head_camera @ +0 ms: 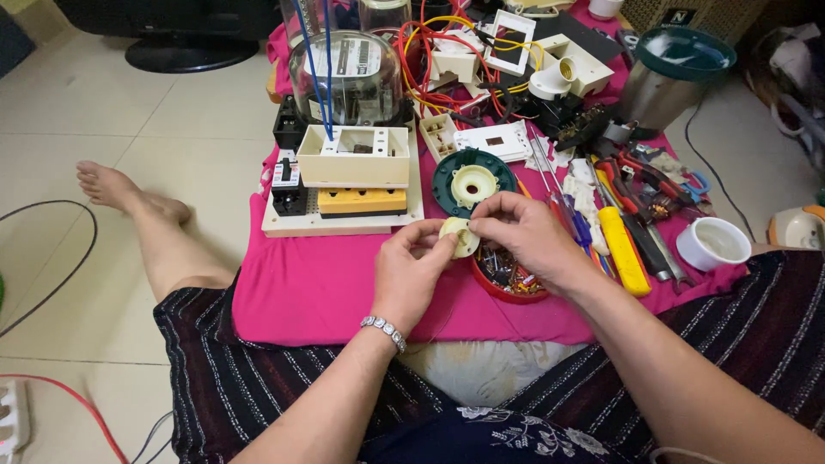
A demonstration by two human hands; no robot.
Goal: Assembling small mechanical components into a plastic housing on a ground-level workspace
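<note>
Both hands — left hand (pixel 412 268) and right hand (pixel 520 230) — pinch a small cream round fitting (pixel 461 236). Just beneath the fingers sits a red dish of screws (pixel 507 273) — a slip could likely drop it there.

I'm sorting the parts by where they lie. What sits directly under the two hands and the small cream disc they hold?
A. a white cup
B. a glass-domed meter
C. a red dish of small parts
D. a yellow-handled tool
C: the left hand and right hand hold the cream disc just above the red dish of small parts on the pink cloth.
</note>
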